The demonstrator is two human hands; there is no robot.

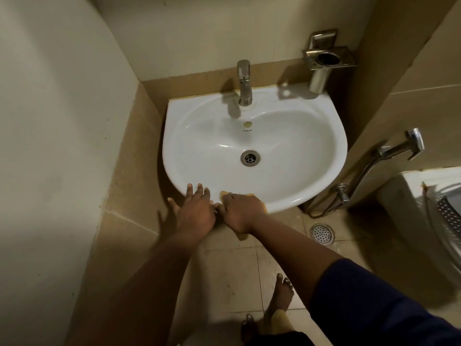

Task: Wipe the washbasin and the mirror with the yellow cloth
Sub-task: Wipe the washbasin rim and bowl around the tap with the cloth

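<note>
From my head view, my right hand point(243, 212) bunches the yellow cloth point(249, 196) against the washbasin point(287, 193) front rim, fingers curled over it. My left hand point(195, 208) rests beside it, fingers spread and released on the rim. The cloth looks soft, light and limp, so I'd keep it wadded under my palm. The mirror is out of view.

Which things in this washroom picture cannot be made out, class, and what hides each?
- Mirror: not in the head view, beyond the top edge.
- Yellow cloth: mostly covered by the right hand.
- Lettering under the washbasin overflow hole: too small to read.
- White appliance: cut off by the right edge.
</note>
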